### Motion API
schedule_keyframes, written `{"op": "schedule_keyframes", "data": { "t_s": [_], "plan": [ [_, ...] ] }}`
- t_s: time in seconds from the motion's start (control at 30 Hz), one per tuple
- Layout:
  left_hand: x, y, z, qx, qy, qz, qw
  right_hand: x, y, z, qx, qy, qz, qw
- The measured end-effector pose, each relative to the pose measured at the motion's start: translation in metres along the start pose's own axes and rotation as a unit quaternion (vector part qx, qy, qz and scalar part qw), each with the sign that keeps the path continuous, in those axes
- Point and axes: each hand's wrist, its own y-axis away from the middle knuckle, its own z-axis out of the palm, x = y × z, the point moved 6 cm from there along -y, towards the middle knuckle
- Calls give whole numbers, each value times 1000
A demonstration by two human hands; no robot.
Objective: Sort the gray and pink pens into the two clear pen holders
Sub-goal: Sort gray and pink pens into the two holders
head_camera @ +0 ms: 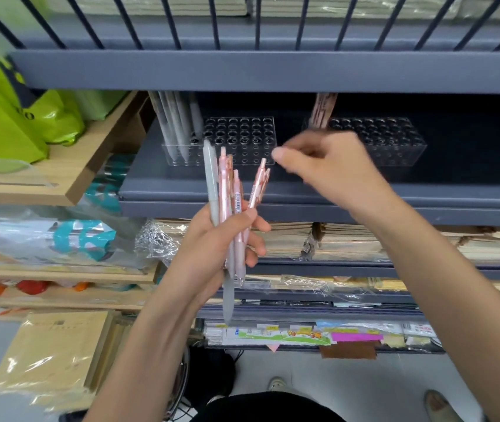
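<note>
The left hand point(227, 236) grips a mixed bunch of pens point(233, 202) in front of the shelf's front edge. The right hand point(328, 166), blurred, hovers apparently empty by the right holder point(395, 141). A loose grip could spill pens; the single gray pen point(212, 178) might get misfiled.

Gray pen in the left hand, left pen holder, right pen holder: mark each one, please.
gray pen point(212, 178), head view, upper barrel.
left pen holder point(242, 132), head view, holed top.
right pen holder point(395, 138), head view, holed top.

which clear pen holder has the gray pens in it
The left holder: gray pens stand at its left end; the right holder holds pink ones.
</note>
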Motion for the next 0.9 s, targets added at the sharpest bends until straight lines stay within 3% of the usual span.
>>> {"op": "schedule_keyframes", "data": {
  "t_s": [0.1, 0.2, 0.43, 0.7, 0.9],
  "plan": [
    [2, 2, 2, -27, -1, -5, 1000, 7, 11, 25, -163, -121, 29, 979],
    [2, 2, 5, -47, 5, -6, 999, 12, 17, 30, -185, -211, 41, 959],
    [-1, -7, 5, 3, 11, -27, 1000, 23, 16, -15, -36, -403, 5, 915],
    [-7, -20, 26, 30, 11, -7, 999, 52, 2, -110, 271, -356, -83, 890],
    [-13, -25, 40, 39, -2, 15, 999, 55, -28, -121, 279, -292, -89, 910]
  ]
}}
